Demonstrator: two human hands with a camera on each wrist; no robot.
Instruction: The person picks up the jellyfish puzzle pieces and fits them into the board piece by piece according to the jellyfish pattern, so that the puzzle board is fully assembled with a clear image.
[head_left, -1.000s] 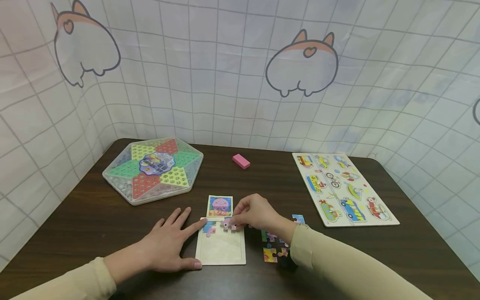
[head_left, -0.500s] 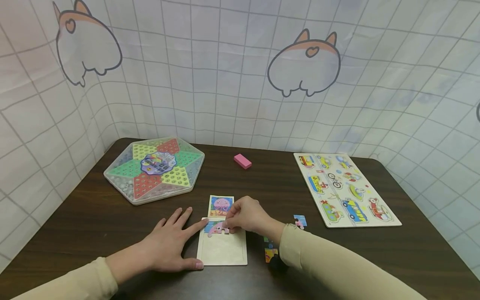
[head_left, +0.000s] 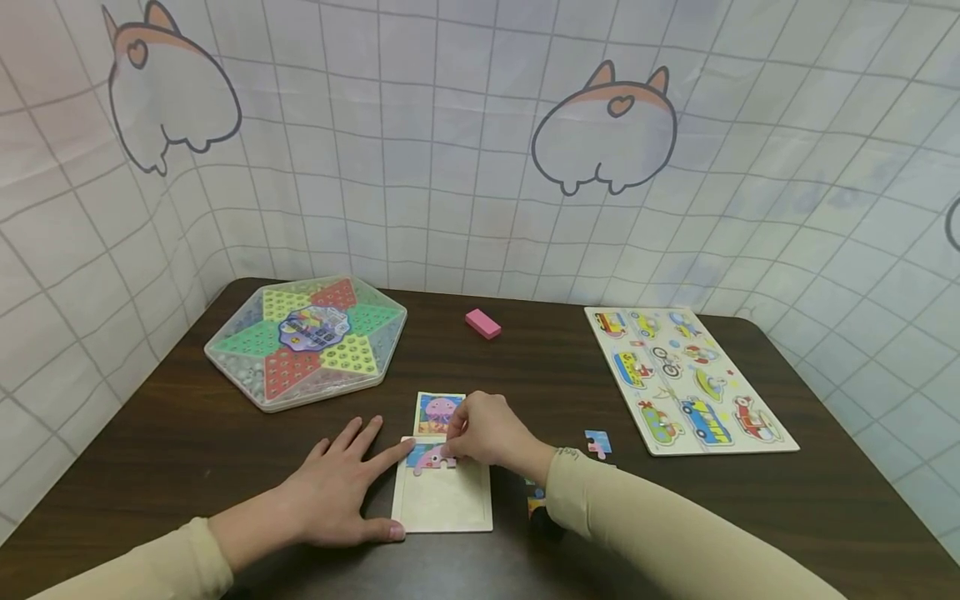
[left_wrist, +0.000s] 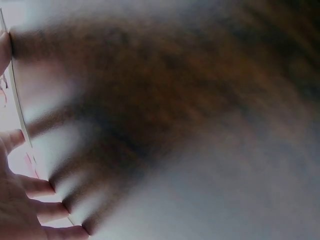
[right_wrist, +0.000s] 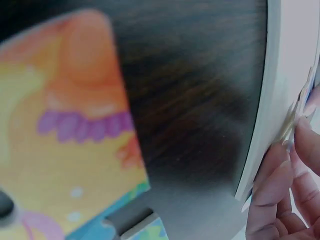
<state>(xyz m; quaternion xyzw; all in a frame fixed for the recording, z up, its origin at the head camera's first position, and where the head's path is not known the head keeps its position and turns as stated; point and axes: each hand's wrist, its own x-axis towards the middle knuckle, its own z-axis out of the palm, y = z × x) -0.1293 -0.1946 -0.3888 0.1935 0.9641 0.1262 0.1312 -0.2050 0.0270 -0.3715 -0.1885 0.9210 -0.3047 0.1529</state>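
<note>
A shallow pale puzzle tray (head_left: pixel 447 510) lies on the dark table, with a small octopus picture card (head_left: pixel 435 412) against its far edge. In the tray's upper left, a blue-and-pink jigsaw piece (head_left: pixel 417 456) sits beside a pink one with an eye (head_left: pixel 434 459). My right hand (head_left: pixel 491 429) is over the upper right of the tray, thumb and finger pinching a jigsaw piece (right_wrist: pixel 303 95), mostly hidden by the fingers. My left hand (head_left: pixel 330 492) rests spread on the table, its index fingertip and thumb at the tray's left edge; the left wrist view shows its straight fingers (left_wrist: pixel 37 186).
Loose jigsaw pieces lie right of the tray: a blue-and-pink one (head_left: pixel 597 442) and several partly under the right forearm, including an orange-yellow one (right_wrist: pixel 85 100). Behind are a hexagonal Chinese checkers box (head_left: pixel 300 346), a pink block (head_left: pixel 482 323) and a vehicle puzzle board (head_left: pixel 720 433).
The pink piece with the eye came down and left to sit against the blue-and-pink one. My right hand shifted slightly left over the tray; my left hand stayed put.
</note>
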